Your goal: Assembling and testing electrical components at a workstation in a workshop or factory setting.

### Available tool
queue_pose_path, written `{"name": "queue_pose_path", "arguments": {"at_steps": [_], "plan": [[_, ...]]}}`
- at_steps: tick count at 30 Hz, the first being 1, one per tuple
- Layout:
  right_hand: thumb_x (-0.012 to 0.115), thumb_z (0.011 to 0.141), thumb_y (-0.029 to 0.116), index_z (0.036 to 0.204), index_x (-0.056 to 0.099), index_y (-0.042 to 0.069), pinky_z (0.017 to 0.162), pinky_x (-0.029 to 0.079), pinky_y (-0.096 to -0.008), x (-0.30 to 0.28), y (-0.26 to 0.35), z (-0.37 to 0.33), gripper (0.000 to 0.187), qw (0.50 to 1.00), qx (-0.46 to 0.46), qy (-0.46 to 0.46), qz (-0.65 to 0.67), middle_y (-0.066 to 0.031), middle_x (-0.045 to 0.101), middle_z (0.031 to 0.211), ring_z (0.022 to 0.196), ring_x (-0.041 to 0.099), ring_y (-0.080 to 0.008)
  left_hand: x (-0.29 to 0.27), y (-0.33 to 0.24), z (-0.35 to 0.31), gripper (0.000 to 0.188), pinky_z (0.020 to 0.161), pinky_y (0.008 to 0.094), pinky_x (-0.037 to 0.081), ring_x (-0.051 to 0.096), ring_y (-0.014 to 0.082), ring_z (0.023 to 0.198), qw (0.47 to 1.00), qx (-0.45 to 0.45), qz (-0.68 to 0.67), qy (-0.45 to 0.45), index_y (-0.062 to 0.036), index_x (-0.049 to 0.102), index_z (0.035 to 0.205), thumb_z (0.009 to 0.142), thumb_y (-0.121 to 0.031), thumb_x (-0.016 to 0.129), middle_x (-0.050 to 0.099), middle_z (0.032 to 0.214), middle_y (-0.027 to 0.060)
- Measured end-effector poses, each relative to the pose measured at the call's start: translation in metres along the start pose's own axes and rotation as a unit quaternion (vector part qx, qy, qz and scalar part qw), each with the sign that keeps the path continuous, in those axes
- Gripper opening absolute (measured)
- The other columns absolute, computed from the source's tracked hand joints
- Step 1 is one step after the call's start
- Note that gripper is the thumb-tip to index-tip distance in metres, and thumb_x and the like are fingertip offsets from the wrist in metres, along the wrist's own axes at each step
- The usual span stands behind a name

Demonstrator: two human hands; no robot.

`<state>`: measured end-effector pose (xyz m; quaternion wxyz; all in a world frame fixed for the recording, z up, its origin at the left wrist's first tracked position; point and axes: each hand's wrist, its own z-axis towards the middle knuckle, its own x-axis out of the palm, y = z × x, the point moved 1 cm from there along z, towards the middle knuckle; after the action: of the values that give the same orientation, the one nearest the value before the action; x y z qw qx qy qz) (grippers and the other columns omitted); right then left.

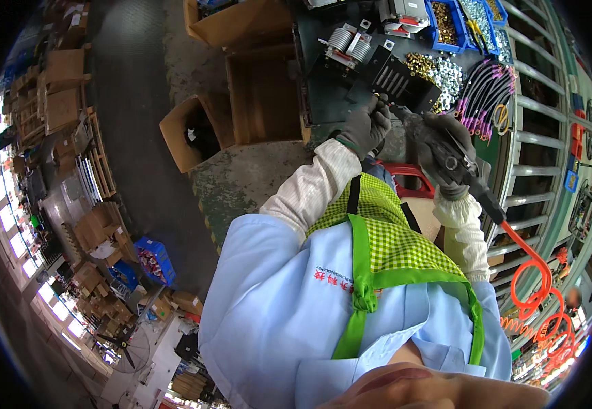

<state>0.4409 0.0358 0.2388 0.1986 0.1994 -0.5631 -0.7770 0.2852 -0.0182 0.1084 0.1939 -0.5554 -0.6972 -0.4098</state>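
Note:
My right hand [449, 143], in a dark grey glove, is wrapped round a black air screwdriver [439, 151] with an orange coiled hose [531, 273] at its rear end. The tool's tip points left, toward my left hand [366, 127]. That gloved left hand is closed, its fingertips pinched by the front edge of the bench next to the tip; what they hold is too small to make out. Just beyond both hands a black slotted metal bracket [397, 80] lies on the dark bench top [323, 102]. Behind it stands a part with silvery ribbed cylinders [348, 45].
Loose brass and silver fasteners [446, 76] lie right of the bracket, beside black cables with pink ends [483, 95] and yellow-handled scissors [500, 117]. Blue bins [446, 27] stand behind. Open cardboard boxes [262, 92] adjoin the bench's left side; a metal roller rack [534, 140] runs along the right.

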Motion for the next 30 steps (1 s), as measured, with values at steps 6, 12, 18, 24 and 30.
{"name": "queue_pose_path", "arguments": {"at_steps": [6, 12, 18, 24, 30], "plan": [[0.077, 0.076, 0.010, 0.121, 0.054, -0.001, 0.088, 0.052, -0.0327, 0.004, -0.012, 0.010, 0.051, 0.997, -0.016, 0.017, -0.073, -0.0138, 0.065, 0.111, 0.101, 0.066, -0.0214, -0.005, -0.010, 0.014, 0.012, 0.051, 0.0155, 0.043, 0.054, 0.0064, 0.070, 0.997, 0.035, 0.055, -0.047, -0.0051, 0.059, 0.098, 0.098, -0.015, 0.052, 0.056, 0.083, 0.0008], [0.078, 0.074, 0.011, 0.119, 0.054, -0.001, 0.087, 0.053, -0.0318, 0.004, -0.019, 0.017, 0.053, 0.999, 0.019, 0.007, -0.044, -0.0140, 0.066, 0.108, 0.099, 0.066, -0.0210, -0.015, -0.031, -0.002, 0.025, 0.052, 0.0209, 0.040, 0.052, 0.0076, 0.062, 0.856, 0.093, 0.489, -0.140, -0.0080, 0.060, 0.095, 0.098, -0.032, 0.054, 0.053, 0.070, -0.0033], [0.078, 0.073, 0.010, 0.118, 0.054, 0.000, 0.085, 0.053, -0.0320, 0.002, -0.011, 0.025, 0.051, 0.995, 0.024, 0.024, -0.098, -0.0131, 0.067, 0.104, 0.095, 0.067, -0.0204, 0.092, -0.026, -0.050, 0.039, 0.057, 0.0357, 0.047, 0.059, 0.0225, 0.061, 0.499, 0.537, 0.678, -0.045, -0.0029, 0.057, 0.092, 0.094, -0.042, 0.057, 0.060, 0.072, 0.0102], [0.076, 0.074, 0.008, 0.117, 0.055, 0.000, 0.084, 0.054, -0.0328, 0.013, -0.007, 0.032, 0.049, 0.996, 0.022, 0.037, -0.078, -0.0124, 0.067, 0.103, 0.095, 0.067, -0.0209, 0.104, -0.081, -0.005, 0.034, 0.067, 0.0427, 0.051, 0.064, 0.0393, 0.080, 0.269, 0.420, 0.867, 0.016, -0.0062, 0.059, 0.099, 0.092, -0.039, 0.057, 0.064, 0.079, 0.0210], [0.073, 0.077, 0.002, 0.120, 0.053, -0.001, 0.089, 0.053, -0.0342, 0.010, -0.011, 0.034, 0.048, 0.999, 0.038, 0.035, -0.013, -0.0134, 0.066, 0.108, 0.097, 0.067, -0.0225, 0.099, -0.080, -0.004, 0.050, 0.073, 0.0477, 0.050, 0.062, 0.0419, 0.083, 0.276, 0.363, 0.888, -0.058, -0.0057, 0.061, 0.097, 0.092, -0.054, 0.049, 0.065, 0.084, 0.0220]]}}
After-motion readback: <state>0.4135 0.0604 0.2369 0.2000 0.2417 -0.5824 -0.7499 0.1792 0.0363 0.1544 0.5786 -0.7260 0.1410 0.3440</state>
